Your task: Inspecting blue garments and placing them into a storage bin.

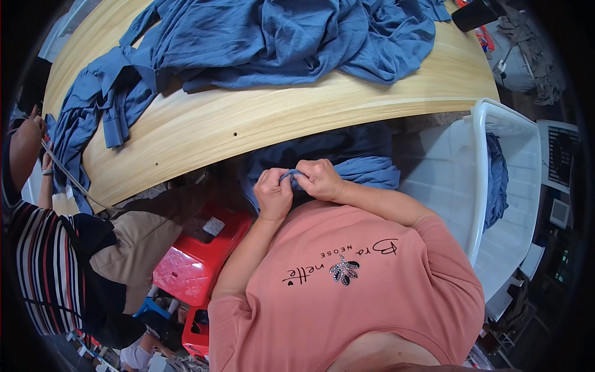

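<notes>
The person's left hand (274, 191) and right hand (320, 180) meet just below the counter (204, 144), in front of the body. Each grip is closed, thumb against fingers, on a narrow blue strip of cloth (291, 174) that arches between the two hands. The strip looks like part of the bunched blue fabric (365, 172) just beyond the hands, partly under the counter's edge, though the join is hidden by the fingers.

As far as can be judged, the handling of this piece is under way and unfinished: only a short stretch is pinched up, while the rest lies loose and crumpled. Whether any other part of it is done cannot be told.

On the counter, a large heap of blue garments (279, 46) lies unfolded, with a collar and sleeves spread toward the left; none is in the person's hands. More blue cloth (494, 186) sits inside the white bin (441, 177) at the right. Whether the heap or the bin holds finished pieces or waiting ones does not show.
</notes>
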Demonstrator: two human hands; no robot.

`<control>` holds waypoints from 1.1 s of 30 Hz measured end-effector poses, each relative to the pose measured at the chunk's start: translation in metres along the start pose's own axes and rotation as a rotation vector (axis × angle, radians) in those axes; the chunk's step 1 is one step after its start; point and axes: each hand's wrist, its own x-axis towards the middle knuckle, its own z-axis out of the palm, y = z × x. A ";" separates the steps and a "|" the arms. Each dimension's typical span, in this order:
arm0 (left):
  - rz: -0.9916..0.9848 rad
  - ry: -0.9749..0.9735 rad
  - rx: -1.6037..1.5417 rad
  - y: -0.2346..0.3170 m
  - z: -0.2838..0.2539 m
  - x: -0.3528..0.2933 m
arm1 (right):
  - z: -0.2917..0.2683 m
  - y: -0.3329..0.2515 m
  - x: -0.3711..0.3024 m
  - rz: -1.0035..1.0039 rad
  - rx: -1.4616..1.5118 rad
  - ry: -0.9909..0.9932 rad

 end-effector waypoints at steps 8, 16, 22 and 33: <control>-0.134 -0.099 0.200 -0.031 -0.014 0.015 | -0.005 0.021 0.004 0.220 0.060 0.015; -0.147 -0.129 0.418 -0.043 -0.041 0.002 | 0.010 0.017 0.010 -0.533 -0.411 0.084; -0.227 -0.204 0.439 -0.040 -0.036 -0.002 | 0.028 0.018 0.026 -0.608 -0.445 -0.116; -0.472 -0.443 -0.432 -0.041 -0.057 0.015 | 0.006 -0.004 0.021 -0.732 -0.243 0.060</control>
